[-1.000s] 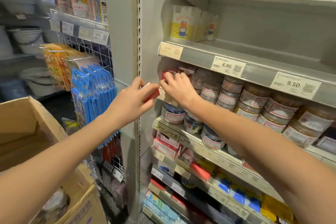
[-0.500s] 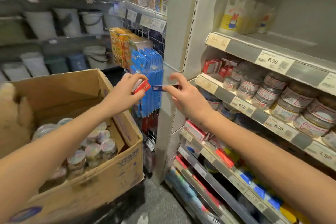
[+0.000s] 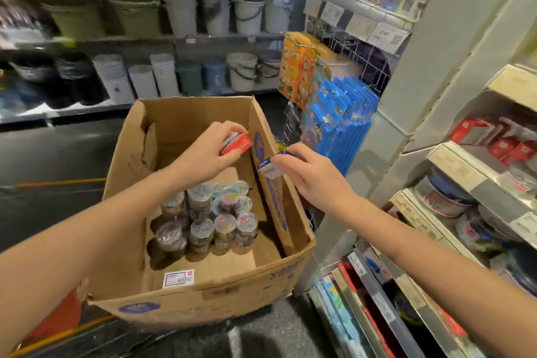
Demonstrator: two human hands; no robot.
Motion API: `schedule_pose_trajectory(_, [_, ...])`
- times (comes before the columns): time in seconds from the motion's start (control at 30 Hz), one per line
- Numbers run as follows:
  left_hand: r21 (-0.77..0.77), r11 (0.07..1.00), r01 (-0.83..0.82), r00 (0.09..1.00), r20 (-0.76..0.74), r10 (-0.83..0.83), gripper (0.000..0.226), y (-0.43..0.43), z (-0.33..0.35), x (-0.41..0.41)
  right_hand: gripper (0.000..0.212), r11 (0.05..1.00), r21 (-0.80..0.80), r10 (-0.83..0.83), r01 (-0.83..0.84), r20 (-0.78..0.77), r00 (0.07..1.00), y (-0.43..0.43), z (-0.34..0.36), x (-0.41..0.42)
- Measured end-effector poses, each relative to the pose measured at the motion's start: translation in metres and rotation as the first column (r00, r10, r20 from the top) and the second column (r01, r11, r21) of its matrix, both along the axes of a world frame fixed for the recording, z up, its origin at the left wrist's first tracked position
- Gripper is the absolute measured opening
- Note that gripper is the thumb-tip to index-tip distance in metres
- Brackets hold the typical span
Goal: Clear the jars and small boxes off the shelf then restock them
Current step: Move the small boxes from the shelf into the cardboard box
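Now left hand (image 3: 203, 155), gripping red box (image 3: 236, 143), and right hand (image 3: 315, 180), pinching blue box (image 3: 269, 167), have reached carton (image 3: 203, 302).

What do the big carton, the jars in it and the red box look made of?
Carton: brown cardboard, probably corrugated, matte, with creased flaps and worn edges. Jars: seemingly clear plastic, possibly glass; glossy see-through lids show colourful contents. Red box, held by the left hand: likely thin printed card, slight sheen, sharp folded edges.
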State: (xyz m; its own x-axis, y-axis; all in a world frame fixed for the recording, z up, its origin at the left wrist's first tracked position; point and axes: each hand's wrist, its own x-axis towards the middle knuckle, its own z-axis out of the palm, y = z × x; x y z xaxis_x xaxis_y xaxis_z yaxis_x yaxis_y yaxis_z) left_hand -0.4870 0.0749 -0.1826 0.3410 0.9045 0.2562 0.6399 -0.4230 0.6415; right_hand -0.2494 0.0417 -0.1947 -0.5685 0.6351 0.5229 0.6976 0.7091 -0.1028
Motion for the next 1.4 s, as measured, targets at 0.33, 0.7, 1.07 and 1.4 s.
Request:
schedule_pose_trajectory(0.33, [-0.077, 0.997, -0.022, 0.998, -0.056, 0.018, 0.036, 0.031, -0.028, -0.041, 0.04, 0.97, -0.228, -0.041, 0.082, 0.179, 0.983, 0.047, -0.017, -0.048])
schedule_pose_trajectory(0.7, [-0.238, 0.971, -0.031, 0.997, -0.072, 0.014, 0.046, 0.028, -0.049, -0.053, 0.034, 0.981, -0.194, 0.062, 0.018, 0.4, 0.914, 0.071, -0.026, -0.058])
schedule_pose_trajectory(1.07, [-0.271, 0.947, -0.171, 0.984, -0.087, 0.152, 0.046, 0.001, -0.07, -0.054, 0.042, 0.967, -0.247, 0.153, -0.066, 0.352, 0.923, 0.076, -0.039, -0.079])
schedule_pose_trajectory(1.4, [-0.444, 0.877, -0.183, 0.972, 0.05, 0.228, 0.033, -0.011, -0.072, -0.069, 0.076, 0.835, -0.543, 0.371, -0.087, 0.441, 0.817, 0.071, -0.047, -0.093])
